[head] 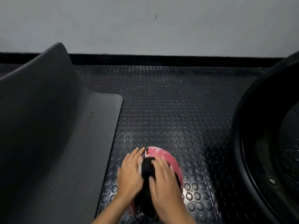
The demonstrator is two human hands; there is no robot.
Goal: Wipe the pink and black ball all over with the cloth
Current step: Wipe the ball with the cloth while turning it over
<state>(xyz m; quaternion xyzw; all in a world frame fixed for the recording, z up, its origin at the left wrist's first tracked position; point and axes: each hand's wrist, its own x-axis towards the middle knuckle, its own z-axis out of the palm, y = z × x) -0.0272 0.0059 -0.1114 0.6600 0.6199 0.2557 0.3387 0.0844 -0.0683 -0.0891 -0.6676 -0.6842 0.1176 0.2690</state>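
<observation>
The pink and black ball [171, 160] sits on the studded rubber floor at the bottom centre. My left hand [131, 172] lies flat on its left side with straight fingers. My right hand [165, 180] presses on its top and right, fingers spread. Between the two hands shows a dark strip [146, 168] with a thin white edge; I cannot tell whether it is the cloth or the ball's black panel. Both hands are blurred. Most of the ball is hidden under them.
A dark foam mat [90, 143] lies to the left, its far part curled up into a roll [37, 88]. A big black round rim [252, 126] fills the right edge. The grey wall [145, 26] with a black skirting stands behind.
</observation>
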